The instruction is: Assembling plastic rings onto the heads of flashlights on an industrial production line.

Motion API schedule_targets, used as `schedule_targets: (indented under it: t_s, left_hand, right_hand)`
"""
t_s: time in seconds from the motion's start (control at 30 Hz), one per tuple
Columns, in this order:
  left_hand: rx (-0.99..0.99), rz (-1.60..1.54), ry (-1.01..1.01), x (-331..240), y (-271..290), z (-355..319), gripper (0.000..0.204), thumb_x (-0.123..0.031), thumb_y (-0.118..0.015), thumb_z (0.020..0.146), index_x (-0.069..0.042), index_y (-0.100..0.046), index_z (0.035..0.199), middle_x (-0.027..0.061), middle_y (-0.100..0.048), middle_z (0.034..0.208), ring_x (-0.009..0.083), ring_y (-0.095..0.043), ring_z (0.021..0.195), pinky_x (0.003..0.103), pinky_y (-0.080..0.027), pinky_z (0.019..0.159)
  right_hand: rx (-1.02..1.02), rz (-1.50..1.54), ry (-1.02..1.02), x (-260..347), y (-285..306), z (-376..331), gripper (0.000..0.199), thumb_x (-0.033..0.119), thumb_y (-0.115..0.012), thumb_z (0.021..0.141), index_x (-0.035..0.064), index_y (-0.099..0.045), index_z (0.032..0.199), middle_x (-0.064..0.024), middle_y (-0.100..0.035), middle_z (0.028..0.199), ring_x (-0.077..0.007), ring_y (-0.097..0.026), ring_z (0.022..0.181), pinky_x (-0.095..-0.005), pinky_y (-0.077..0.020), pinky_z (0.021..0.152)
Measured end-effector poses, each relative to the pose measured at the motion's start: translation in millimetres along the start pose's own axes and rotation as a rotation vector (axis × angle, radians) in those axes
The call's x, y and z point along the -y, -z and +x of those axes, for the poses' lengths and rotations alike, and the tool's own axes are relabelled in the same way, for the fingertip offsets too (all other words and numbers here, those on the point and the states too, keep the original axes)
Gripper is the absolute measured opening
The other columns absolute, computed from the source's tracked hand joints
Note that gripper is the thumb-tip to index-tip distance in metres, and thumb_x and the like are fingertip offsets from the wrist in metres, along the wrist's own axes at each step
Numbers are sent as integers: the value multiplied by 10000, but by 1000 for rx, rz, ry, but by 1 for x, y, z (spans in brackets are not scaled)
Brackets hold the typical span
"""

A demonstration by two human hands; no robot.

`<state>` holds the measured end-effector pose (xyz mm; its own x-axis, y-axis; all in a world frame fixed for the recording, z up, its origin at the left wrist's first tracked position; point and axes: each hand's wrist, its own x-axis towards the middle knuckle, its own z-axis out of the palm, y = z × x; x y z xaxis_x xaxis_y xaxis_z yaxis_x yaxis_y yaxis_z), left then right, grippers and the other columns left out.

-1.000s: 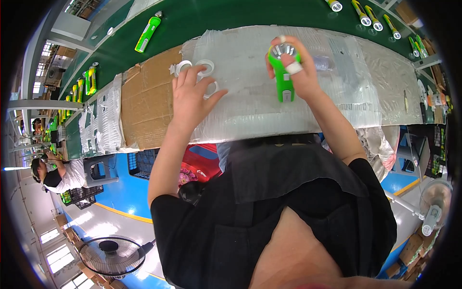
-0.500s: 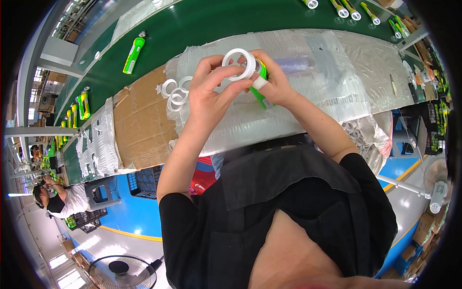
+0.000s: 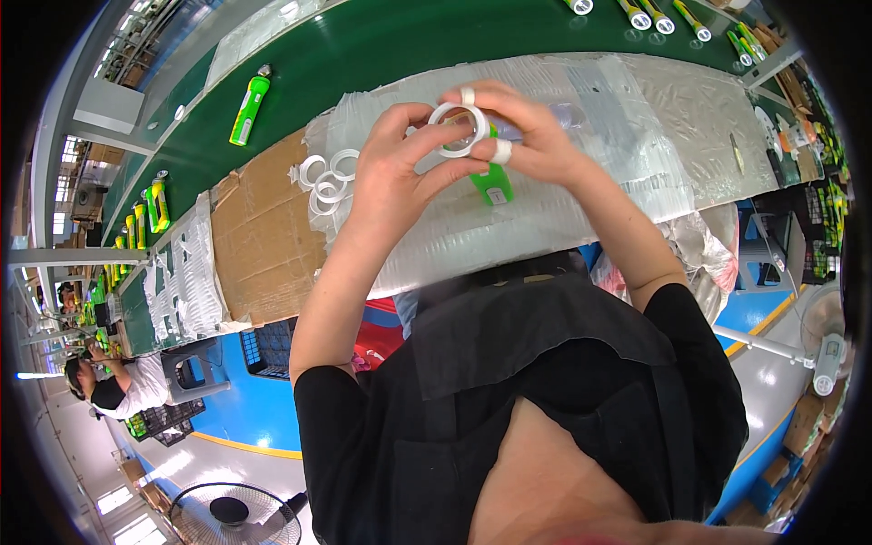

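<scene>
Glossy white plastic ring (image 3: 457,129), smooth green plastic body (image 3: 490,184), crinkled shiny clear film (image 3: 636,136) over bench, matt brown cardboard (image 3: 263,236), matt green belt (image 3: 409,41), black cloth apron (image 3: 545,381)

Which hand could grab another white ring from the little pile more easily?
Probably the left hand. The pile of white rings lies just to its left on the table, while the right hand grips the green piece, farther away.

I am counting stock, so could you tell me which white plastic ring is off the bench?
The white plastic ring pinched between both hands; the other rings lie on the plastic sheet.
</scene>
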<state>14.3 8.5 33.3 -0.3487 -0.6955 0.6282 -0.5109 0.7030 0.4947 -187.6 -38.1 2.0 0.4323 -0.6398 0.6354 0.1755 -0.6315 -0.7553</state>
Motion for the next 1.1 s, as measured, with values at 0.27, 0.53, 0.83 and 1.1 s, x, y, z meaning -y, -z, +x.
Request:
schedule_targets:
  t_s: [0.27,0.53,0.83,1.1]
  left_hand:
    - [150,-144,100,-17,-29,13,429,-174,-810,727,-101,-597,1091,79,-656,1077,244,-643,939,346,-514,781]
    - [111,-233,191,-14,-45,14,387,-129,-810,736,-78,-588,1048,42,-683,1058,185,-658,913,319,-518,816]
    - [42,-162,153,-13,-49,17,388,-150,-801,717,-109,-579,1033,68,-672,933,259,-652,826,351,-515,680]
    - [14,-169,138,-8,-54,21,381,-139,-801,712,-113,-597,1032,65,-674,965,258,-649,843,359,-513,684]
  right_hand:
    - [401,-558,45,59,58,37,383,134,-795,714,52,-605,1037,-66,-574,876,-230,-579,793,-342,-487,712]
    - [852,-691,-208,68,58,68,241,107,-745,693,12,-554,805,-83,-534,758,-242,-548,682,-341,-441,603]
    - [591,-1167,-507,74,35,59,455,423,-752,730,8,-584,812,-101,-576,774,-260,-573,675,-364,-443,588]
    - [548,-783,-165,49,54,38,475,444,-749,759,19,-574,881,-106,-592,802,-240,-577,675,-355,-449,581]
